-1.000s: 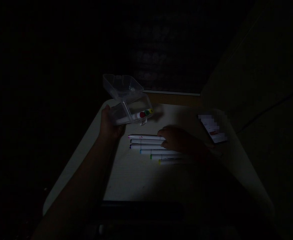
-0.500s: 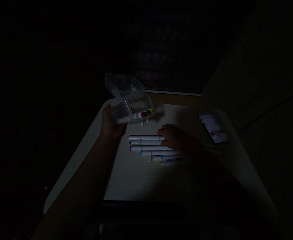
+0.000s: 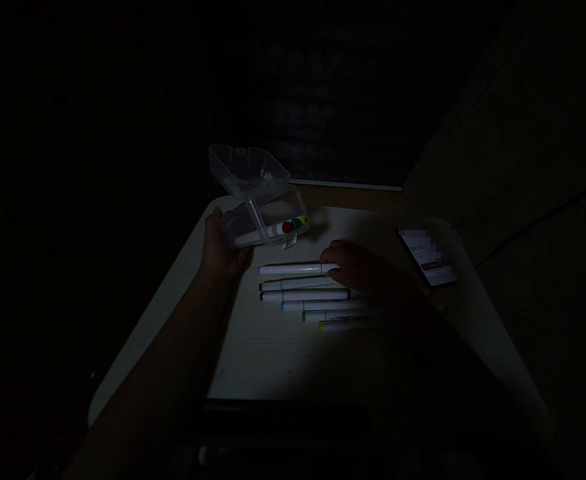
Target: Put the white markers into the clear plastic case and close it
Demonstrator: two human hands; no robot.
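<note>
My left hand (image 3: 223,247) is closed around a clear plastic case (image 3: 240,223), tilted with its lid (image 3: 250,170) swung up. Inside the case lie white markers with red, green and yellow ends (image 3: 295,223). My right hand (image 3: 355,263) pinches a white marker with a pinkish-purple end (image 3: 293,269), which points left toward the case. Below it several more white markers lie side by side, among them one with a dark end (image 3: 297,285), a purple-ended one (image 3: 305,295) and a green-ended one (image 3: 327,315). Their right ends are partly hidden by my right hand and its shadow.
The pale table (image 3: 253,353) has rounded corners. A phone (image 3: 425,257) with a lit, partly blurred screen lies at the right. A dark bar (image 3: 287,417) runs along the near edge. The surroundings are very dark.
My right hand has shifted slightly up and right with the pinkish-purple-ended marker, which now sits farther from the row. The left hand and case have hardly moved.
</note>
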